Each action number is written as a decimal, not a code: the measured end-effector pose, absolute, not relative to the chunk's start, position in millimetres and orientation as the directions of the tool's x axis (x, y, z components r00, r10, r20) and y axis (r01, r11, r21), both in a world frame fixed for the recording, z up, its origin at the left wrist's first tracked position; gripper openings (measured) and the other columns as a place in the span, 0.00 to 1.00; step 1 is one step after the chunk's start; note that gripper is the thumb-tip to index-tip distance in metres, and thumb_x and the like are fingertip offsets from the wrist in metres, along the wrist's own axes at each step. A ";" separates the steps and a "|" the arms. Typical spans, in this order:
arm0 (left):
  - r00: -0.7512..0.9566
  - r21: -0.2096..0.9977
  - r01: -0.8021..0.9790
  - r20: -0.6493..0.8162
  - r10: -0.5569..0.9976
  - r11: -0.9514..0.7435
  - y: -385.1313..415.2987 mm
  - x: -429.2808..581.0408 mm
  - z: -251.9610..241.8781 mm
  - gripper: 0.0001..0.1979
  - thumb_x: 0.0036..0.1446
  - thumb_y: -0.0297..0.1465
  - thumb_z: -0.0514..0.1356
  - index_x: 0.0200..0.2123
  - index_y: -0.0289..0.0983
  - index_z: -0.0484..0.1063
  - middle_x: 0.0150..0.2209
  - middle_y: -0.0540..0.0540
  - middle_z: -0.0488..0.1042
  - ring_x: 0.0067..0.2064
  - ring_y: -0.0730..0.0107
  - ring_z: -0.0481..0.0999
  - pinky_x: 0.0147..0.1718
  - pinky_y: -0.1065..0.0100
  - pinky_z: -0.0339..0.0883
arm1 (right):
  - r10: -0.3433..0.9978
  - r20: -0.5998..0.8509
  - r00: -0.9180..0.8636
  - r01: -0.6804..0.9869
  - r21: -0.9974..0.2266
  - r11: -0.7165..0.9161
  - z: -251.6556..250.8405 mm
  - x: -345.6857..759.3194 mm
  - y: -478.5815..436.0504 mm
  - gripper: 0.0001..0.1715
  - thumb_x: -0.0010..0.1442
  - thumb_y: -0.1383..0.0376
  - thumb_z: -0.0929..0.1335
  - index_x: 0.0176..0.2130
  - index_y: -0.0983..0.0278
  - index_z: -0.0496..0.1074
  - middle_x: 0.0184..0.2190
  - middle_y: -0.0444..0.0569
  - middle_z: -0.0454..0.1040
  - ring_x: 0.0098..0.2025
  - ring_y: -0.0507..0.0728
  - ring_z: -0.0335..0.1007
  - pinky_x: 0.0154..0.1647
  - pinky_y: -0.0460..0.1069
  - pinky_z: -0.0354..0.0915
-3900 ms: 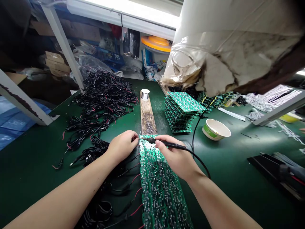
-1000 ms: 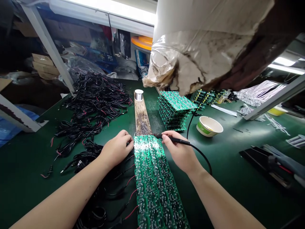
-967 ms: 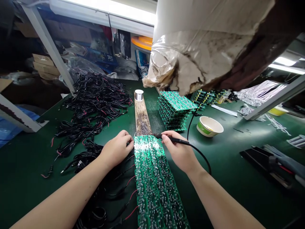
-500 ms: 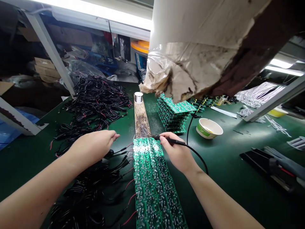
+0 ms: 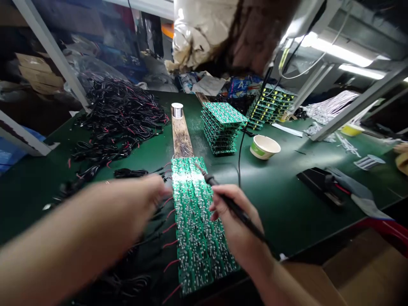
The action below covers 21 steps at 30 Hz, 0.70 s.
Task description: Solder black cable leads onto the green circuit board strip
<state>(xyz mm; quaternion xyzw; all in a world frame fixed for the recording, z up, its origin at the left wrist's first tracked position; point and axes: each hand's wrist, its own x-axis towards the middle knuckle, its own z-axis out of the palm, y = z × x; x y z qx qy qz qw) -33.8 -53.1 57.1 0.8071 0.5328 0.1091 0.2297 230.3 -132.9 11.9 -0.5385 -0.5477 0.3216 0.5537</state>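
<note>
A long strip of green circuit boards (image 5: 194, 216) lies on the green table, with black and red wires along its left edge. My right hand (image 5: 234, 227) is closed round a black soldering iron (image 5: 223, 197), whose tip hovers over the strip's far end. My left hand (image 5: 143, 204) is smeared by motion beside the strip's left edge, above the wires; its fingers cannot be made out.
A large heap of black wires (image 5: 117, 117) fills the back left. A wooden strip (image 5: 181, 138) with a solder spool (image 5: 177, 110) runs behind the boards. Stacks of green boards (image 5: 221, 127), a paper bowl (image 5: 265, 147) and a black tool holder (image 5: 321, 185) stand to the right.
My view has pulled back and tilted. My left hand has swung back toward the strip's left edge. My right hand has drawn the soldering iron nearer, its tip lifted off the far boards.
</note>
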 end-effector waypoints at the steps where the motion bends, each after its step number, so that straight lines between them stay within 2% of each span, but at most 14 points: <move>1: 0.472 0.503 0.785 -0.109 0.875 -0.361 -77.3 -16.0 44.4 0.26 0.68 0.55 0.48 0.29 0.44 0.71 0.24 0.50 0.70 0.25 0.70 0.69 0.33 0.62 0.66 | 0.946 0.249 0.206 0.236 -0.951 0.199 3.3 225.7 -151.0 0.09 0.73 0.62 0.69 0.51 0.52 0.77 0.40 0.44 0.79 0.31 0.53 0.78 0.34 0.50 0.77; 2: 0.535 0.537 0.752 -0.157 0.830 -0.383 -98.8 0.3 31.3 0.24 0.68 0.53 0.50 0.28 0.44 0.71 0.26 0.49 0.74 0.26 0.68 0.71 0.30 0.63 0.66 | 0.942 0.257 0.218 0.263 -0.945 0.197 -5.1 222.2 -167.2 0.09 0.72 0.64 0.69 0.51 0.52 0.76 0.42 0.45 0.79 0.32 0.53 0.79 0.34 0.50 0.78; 4: 0.562 0.662 0.679 -0.190 0.805 -0.318 -130.6 23.3 8.6 0.20 0.69 0.50 0.52 0.32 0.45 0.73 0.30 0.48 0.78 0.29 0.64 0.75 0.29 0.63 0.68 | 0.933 0.280 0.226 0.313 -0.928 0.203 -18.5 218.5 -192.7 0.13 0.71 0.68 0.69 0.52 0.52 0.74 0.45 0.46 0.79 0.36 0.54 0.81 0.37 0.50 0.79; 8: 0.564 0.807 0.532 -0.112 0.818 -0.256 -152.9 31.3 -10.2 0.13 0.70 0.44 0.56 0.42 0.46 0.78 0.43 0.46 0.81 0.41 0.62 0.80 0.40 0.64 0.75 | 0.918 0.368 0.152 0.372 -0.881 0.292 -25.0 218.8 -219.3 0.24 0.67 0.74 0.70 0.56 0.52 0.71 0.49 0.47 0.75 0.46 0.56 0.82 0.45 0.51 0.80; 11: 0.558 0.836 0.473 -0.041 0.829 -0.277 -156.2 27.7 -10.0 0.13 0.71 0.42 0.57 0.43 0.44 0.80 0.48 0.44 0.79 0.47 0.62 0.78 0.47 0.63 0.75 | 0.912 0.398 0.100 0.345 -0.873 0.344 -21.9 218.1 -224.9 0.28 0.65 0.76 0.70 0.58 0.51 0.69 0.53 0.48 0.72 0.47 0.55 0.82 0.45 0.50 0.81; 16: 0.552 0.857 0.438 -0.017 0.834 -0.273 -163.8 31.3 -7.2 0.12 0.70 0.41 0.59 0.42 0.45 0.80 0.46 0.45 0.78 0.46 0.62 0.78 0.48 0.62 0.74 | 0.902 0.412 0.128 0.430 -0.843 0.324 -19.0 218.6 -226.0 0.26 0.67 0.75 0.70 0.57 0.50 0.70 0.53 0.45 0.73 0.44 0.52 0.82 0.45 0.49 0.80; 21: 0.553 0.879 0.410 -0.027 0.833 -0.244 -166.7 32.1 -8.7 0.12 0.72 0.41 0.57 0.45 0.47 0.80 0.47 0.48 0.80 0.49 0.63 0.79 0.52 0.61 0.74 | 0.871 0.479 0.108 0.489 -0.789 0.373 -20.3 218.2 -231.7 0.29 0.65 0.76 0.70 0.58 0.49 0.68 0.52 0.46 0.73 0.50 0.56 0.82 0.47 0.51 0.80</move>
